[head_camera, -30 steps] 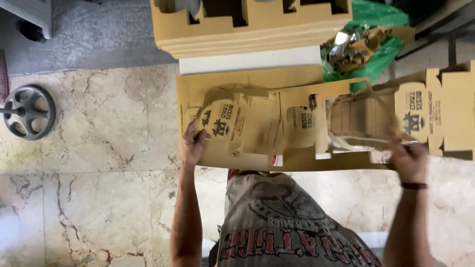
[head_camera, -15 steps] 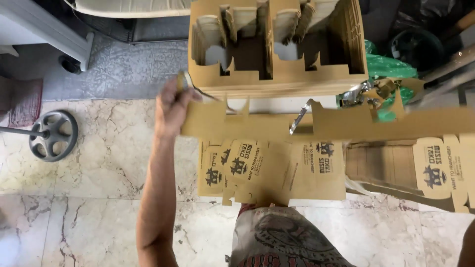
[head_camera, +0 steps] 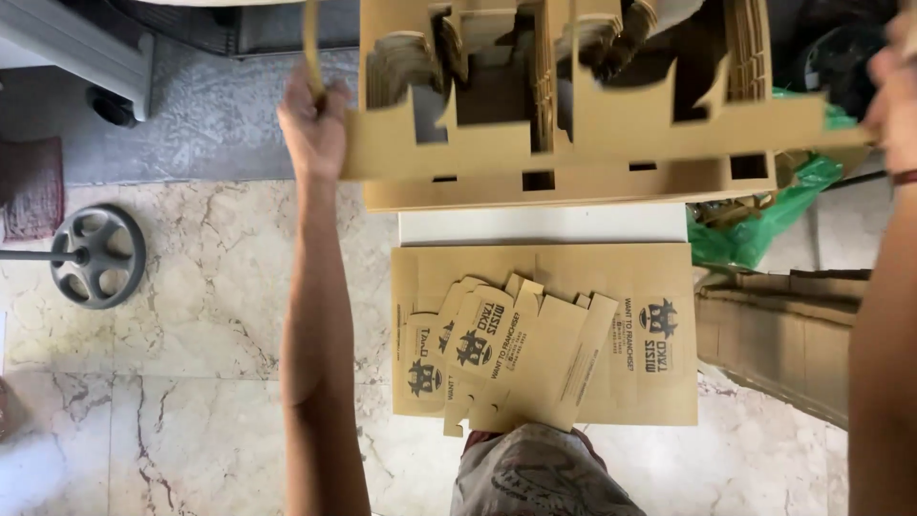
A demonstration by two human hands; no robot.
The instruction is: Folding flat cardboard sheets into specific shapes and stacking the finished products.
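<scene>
- Head cam is showing a person lifting a flat die-cut cardboard blank (head_camera: 592,143), tan, w/ notches and slots, up over the floor.
- Left hand (head_camera: 313,129) is closing its grip on the blank's left end; fingers wrapped tight round a narrow tab.
- Right hand (head_camera: 893,91) is sitting at the far right edge of frame, at the blank's right end; mostly cut off, so can't tell whether that grip is clamped or just resting.
- Blank is hanging level between both hands, above a stack of flat blanks (head_camera: 535,196) of the same shape.
- My read on doing this well: keeping both ends at even height so the thin sheet isn't sagging or creasing at the slots; holding tabs near their roots, not the tips, since those are looking easy to tear.
- Lower down, printed flat cartons (head_camera: 544,334) are lying fanned out, overlapping, just in front of the person's knee (head_camera: 535,473).
- No surface in use; everything is lying on a marble floor (head_camera: 191,382), pale w/ brown veins.
- Room: a grey caster wheel (head_camera: 95,256) at left, a green plastic bag (head_camera: 755,225) at right, a corrugated box (head_camera: 778,334) beside it.
</scene>
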